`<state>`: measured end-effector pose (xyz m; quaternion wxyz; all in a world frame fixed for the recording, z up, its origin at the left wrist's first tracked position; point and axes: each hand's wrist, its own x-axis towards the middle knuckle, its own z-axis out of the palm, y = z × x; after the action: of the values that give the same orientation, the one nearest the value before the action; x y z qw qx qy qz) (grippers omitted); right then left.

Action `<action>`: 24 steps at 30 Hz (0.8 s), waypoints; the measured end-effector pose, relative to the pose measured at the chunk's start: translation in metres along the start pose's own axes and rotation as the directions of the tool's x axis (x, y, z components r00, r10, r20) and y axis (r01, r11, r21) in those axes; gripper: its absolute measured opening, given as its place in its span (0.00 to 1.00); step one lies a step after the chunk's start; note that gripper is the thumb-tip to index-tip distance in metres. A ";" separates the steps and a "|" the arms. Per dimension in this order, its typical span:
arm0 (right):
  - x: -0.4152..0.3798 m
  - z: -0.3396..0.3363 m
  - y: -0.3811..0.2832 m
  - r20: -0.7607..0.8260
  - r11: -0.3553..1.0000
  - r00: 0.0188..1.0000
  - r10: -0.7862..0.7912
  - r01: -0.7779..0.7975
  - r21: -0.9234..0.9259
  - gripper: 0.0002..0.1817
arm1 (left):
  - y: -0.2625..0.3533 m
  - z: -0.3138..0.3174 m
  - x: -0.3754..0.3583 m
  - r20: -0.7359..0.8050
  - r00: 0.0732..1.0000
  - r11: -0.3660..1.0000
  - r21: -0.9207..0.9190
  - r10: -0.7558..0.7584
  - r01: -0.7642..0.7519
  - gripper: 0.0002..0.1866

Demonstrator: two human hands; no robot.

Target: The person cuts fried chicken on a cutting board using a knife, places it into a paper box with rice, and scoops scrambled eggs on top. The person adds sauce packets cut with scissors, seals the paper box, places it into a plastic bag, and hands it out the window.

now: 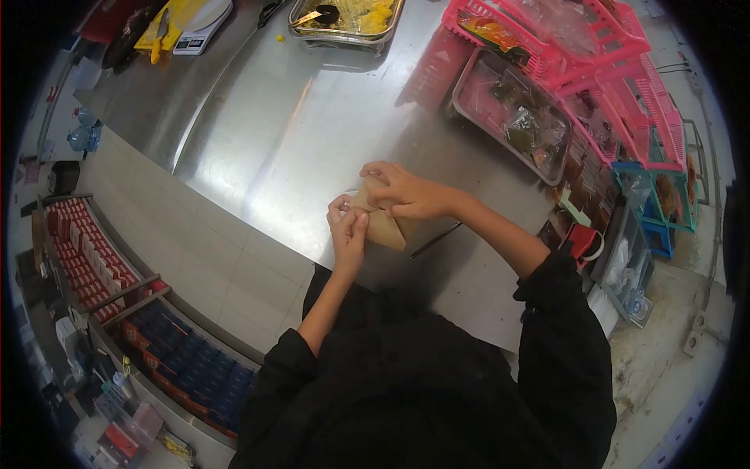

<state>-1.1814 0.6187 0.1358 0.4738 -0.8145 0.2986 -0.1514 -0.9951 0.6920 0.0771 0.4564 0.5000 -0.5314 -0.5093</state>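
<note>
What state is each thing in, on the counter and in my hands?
Left hand: pinching folded brown paper
Right hand: gripping it too
Folded brown paper: creased, held in both hands
Dark thin stick: lying flat
Yellow-handled knife: lying, unheld
Scale: display reading too small to tell
Metal tray with yellow food: uncovered
Pink baskets: holding plastic-wrapped items

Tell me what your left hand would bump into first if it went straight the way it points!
Probably the brown paper my left hand is pinching, then my right hand's fingers, though depth is hard to judge.
</note>
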 end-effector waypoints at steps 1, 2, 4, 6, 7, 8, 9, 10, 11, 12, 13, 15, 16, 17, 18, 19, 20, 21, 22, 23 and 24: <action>0.000 0.000 0.000 -0.004 1.000 1.000 0.002 -0.002 0.000 0.12 | 0.000 0.000 0.000 0.002 1.000 1.000 -0.002 0.006 -0.006 0.14; 0.000 0.000 0.001 0.000 1.000 1.000 0.003 -0.003 -0.005 0.12 | 0.001 0.000 0.000 0.003 1.000 1.000 -0.005 0.011 -0.011 0.14; 0.000 0.001 0.002 0.002 1.000 1.000 0.006 -0.006 -0.012 0.11 | 0.001 0.000 0.000 0.008 1.000 1.000 -0.019 0.017 -0.017 0.14; 0.000 0.002 0.004 -0.011 1.000 1.000 -0.002 0.002 -0.015 0.11 | 0.002 -0.001 0.000 0.014 1.000 0.999 -0.032 0.023 -0.023 0.14; 0.000 0.003 0.005 -0.013 1.000 1.000 0.000 0.000 -0.016 0.11 | 0.002 -0.002 0.000 0.016 1.000 0.999 -0.051 0.021 -0.020 0.14; 0.000 0.003 0.006 -0.030 1.000 1.000 -0.008 0.008 -0.018 0.11 | 0.001 -0.001 -0.001 0.018 1.000 0.997 -0.071 0.017 -0.016 0.15; -0.001 0.003 0.006 -0.047 1.000 0.999 -0.016 0.015 -0.022 0.11 | 0.000 -0.001 -0.001 0.020 1.000 0.997 -0.076 0.017 -0.015 0.15; -0.001 0.003 0.006 -0.046 1.000 0.999 -0.012 0.011 -0.024 0.11 | -0.001 -0.001 0.000 0.016 1.000 0.998 -0.067 0.023 -0.022 0.15; -0.001 0.002 0.006 -0.027 1.000 1.000 0.003 -0.003 -0.003 0.11 | -0.002 -0.001 0.000 0.011 0.999 0.998 -0.056 0.030 -0.029 0.15; 0.000 0.002 0.005 -0.008 1.000 1.000 0.016 -0.016 0.019 0.11 | -0.002 -0.001 -0.001 0.011 0.999 0.998 -0.057 0.030 -0.029 0.15; 0.000 0.002 0.004 -0.008 1.000 1.000 0.016 -0.016 0.019 0.11 | -0.002 -0.001 -0.001 0.012 0.999 0.999 -0.026 0.037 -0.036 0.15; -0.001 0.001 0.002 0.002 0.999 1.000 0.015 -0.015 -0.032 0.11 | -0.002 -0.001 -0.001 0.012 0.999 0.999 0.005 0.043 -0.043 0.15; -0.001 0.002 0.003 0.002 0.999 1.000 0.016 -0.016 -0.031 0.11 | -0.003 0.000 -0.001 0.005 0.999 0.999 0.014 0.035 -0.036 0.13; 0.000 0.003 0.003 -0.006 0.998 1.000 0.006 -0.007 -0.069 0.11 | -0.004 0.001 -0.001 -0.002 1.000 0.999 0.023 0.028 -0.028 0.12; 0.000 0.004 0.003 -0.013 0.994 1.000 -0.004 0.003 -0.105 0.11 | -0.002 0.002 -0.001 -0.002 1.000 0.999 0.022 0.026 -0.026 0.12; 0.000 0.005 0.002 -0.012 0.995 1.000 -0.003 0.002 -0.104 0.11 | 0.000 0.004 0.000 -0.034 0.999 0.999 0.034 0.020 -0.019 0.10; 0.000 0.005 0.002 -0.019 0.995 1.000 0.004 -0.005 -0.096 0.12 | 0.003 0.006 0.000 -0.068 0.998 0.999 0.045 0.014 -0.011 0.09; 0.000 0.005 0.001 -0.025 0.996 1.000 0.010 -0.012 -0.087 0.12 | 0.006 0.008 0.000 -0.070 0.997 0.999 0.044 0.013 -0.009 0.09; 0.000 0.005 0.003 -0.022 0.996 1.000 0.009 -0.011 -0.087 0.12 | 0.010 0.009 0.000 -0.087 0.996 0.997 0.082 0.017 -0.010 0.08; -0.001 0.005 0.007 -0.021 0.995 1.000 -0.011 0.009 -0.097 0.13 | 0.013 0.010 0.000 -0.106 0.994 0.993 0.120 0.023 -0.010 0.06; 0.000 0.005 0.007 -0.022 0.994 0.999 -0.031 0.028 -0.106 0.14 | 0.016 0.011 0.000 -0.109 0.994 0.993 0.122 0.022 -0.009 0.06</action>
<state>-1.1817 0.6195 0.1275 0.4243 -0.8409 0.2997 -0.1519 -1.0074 0.6924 0.0921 0.4580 0.5498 -0.5392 -0.4442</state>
